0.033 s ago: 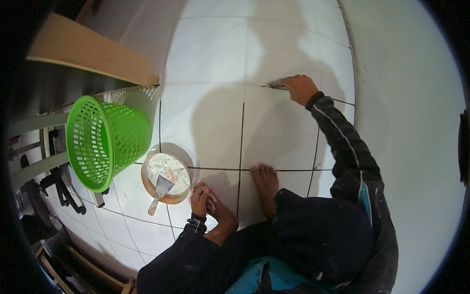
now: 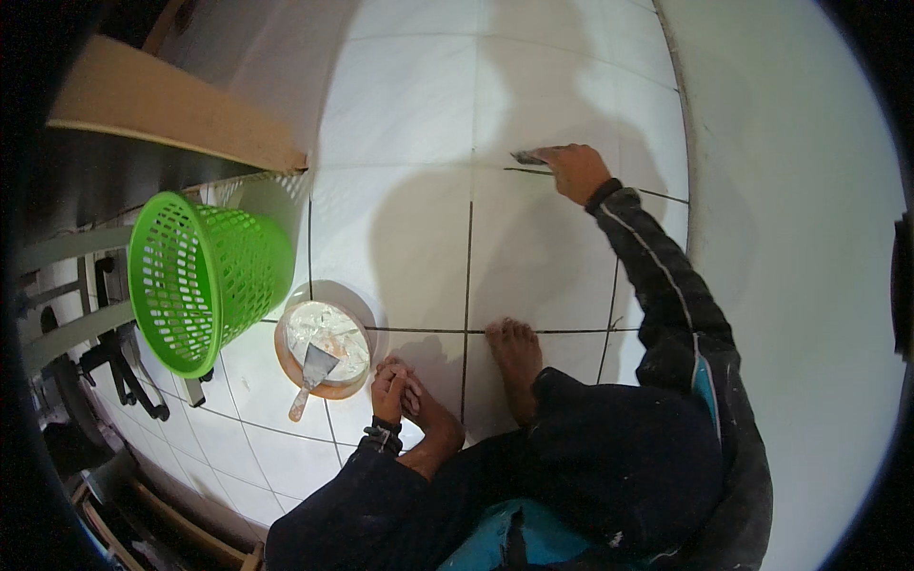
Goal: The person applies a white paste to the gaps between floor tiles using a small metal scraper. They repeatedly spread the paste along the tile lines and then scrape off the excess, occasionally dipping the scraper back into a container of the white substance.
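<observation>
My right hand (image 2: 581, 173) reaches out over the white tiled floor (image 2: 543, 238). Its fingers are closed on a small dark flat tool (image 2: 525, 157), seen too small to tell its exact kind. That tool's tip lies just above a dark joint line between tiles. My left hand (image 2: 388, 390) is down at my bare left foot (image 2: 433, 419), fingers curled over the toes. Left of it stands a round tub (image 2: 356, 384) of white paste (image 2: 328, 328). A putty knife (image 2: 312, 376) with a smeared blade lies across the tub, its handle over the rim.
A green perforated plastic basket (image 2: 262, 271) lies tilted at the left. Beyond it is a wooden panel (image 2: 181, 105), with chair legs (image 2: 124, 366) below. A pale wall (image 2: 781, 238) runs along the right. My bare right foot (image 2: 517, 366) stands on the tiles.
My right hand has shifted slightly left and up with the tool, and more of the dark joint line shows beneath it. My left hand, the tub and the putty knife stay put.
</observation>
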`<action>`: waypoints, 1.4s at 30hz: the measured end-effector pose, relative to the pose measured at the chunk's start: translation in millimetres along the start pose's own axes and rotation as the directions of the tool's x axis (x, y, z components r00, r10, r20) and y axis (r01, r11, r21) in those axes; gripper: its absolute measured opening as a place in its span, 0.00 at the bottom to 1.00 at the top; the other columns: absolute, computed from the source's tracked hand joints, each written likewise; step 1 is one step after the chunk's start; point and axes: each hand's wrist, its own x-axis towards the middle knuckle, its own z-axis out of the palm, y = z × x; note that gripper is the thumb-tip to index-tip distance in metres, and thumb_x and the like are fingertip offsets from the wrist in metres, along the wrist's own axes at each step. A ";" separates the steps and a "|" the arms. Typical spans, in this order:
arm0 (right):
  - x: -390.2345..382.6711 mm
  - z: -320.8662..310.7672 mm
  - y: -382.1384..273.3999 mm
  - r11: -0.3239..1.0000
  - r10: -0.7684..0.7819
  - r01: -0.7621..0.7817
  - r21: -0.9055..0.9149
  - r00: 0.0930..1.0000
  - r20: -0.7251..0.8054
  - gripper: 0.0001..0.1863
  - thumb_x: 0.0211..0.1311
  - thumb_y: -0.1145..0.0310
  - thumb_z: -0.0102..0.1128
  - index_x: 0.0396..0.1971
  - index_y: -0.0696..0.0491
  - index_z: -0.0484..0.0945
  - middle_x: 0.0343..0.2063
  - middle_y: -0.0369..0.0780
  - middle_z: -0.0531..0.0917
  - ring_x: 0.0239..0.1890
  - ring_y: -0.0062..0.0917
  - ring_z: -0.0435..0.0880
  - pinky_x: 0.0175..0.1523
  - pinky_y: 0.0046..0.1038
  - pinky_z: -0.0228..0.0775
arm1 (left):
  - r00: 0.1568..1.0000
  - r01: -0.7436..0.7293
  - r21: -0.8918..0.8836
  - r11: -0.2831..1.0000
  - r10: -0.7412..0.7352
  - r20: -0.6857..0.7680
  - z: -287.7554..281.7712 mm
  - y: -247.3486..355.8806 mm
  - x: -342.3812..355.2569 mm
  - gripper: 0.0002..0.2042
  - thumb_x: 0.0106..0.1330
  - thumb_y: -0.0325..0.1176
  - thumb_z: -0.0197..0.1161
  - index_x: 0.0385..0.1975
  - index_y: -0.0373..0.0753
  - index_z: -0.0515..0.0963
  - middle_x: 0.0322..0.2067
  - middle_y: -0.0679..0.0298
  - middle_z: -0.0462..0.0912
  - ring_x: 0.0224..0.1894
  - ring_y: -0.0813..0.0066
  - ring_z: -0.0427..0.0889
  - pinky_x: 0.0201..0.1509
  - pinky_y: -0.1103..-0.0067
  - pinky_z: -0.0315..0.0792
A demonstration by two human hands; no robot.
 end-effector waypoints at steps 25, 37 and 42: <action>139.6 -30.2 -42.2 0.997 0.077 -0.078 -0.019 0.995 -0.063 0.23 0.52 0.70 0.61 0.51 0.40 0.79 0.40 0.41 0.84 0.44 0.35 0.83 0.50 0.37 0.77 | 0.998 0.000 0.005 1.000 0.001 -0.068 5.9 2.3 -2.4 0.12 0.72 0.39 0.51 0.37 0.34 0.73 0.20 0.59 0.79 0.10 0.77 0.73 0.11 0.86 0.67; 47.3 33.1 -45.1 0.971 -0.205 0.216 0.103 0.973 -0.105 0.21 0.50 0.78 0.53 0.45 0.44 0.80 0.39 0.40 0.84 0.43 0.35 0.83 0.47 0.36 0.75 | 0.997 0.026 -0.048 0.999 -0.029 -0.073 5.2 -1.0 -2.3 0.11 0.72 0.38 0.50 0.39 0.35 0.73 0.19 0.58 0.79 0.10 0.76 0.73 0.10 0.85 0.66; 14.3 34.9 -5.1 0.917 -0.383 0.394 0.070 0.915 -0.127 0.22 0.47 0.81 0.51 0.42 0.45 0.81 0.44 0.35 0.83 0.50 0.32 0.79 0.53 0.34 0.74 | 0.997 0.031 -0.047 0.998 -0.034 -0.065 4.1 1.3 -4.4 0.11 0.72 0.37 0.49 0.39 0.35 0.73 0.19 0.58 0.79 0.10 0.76 0.73 0.10 0.85 0.66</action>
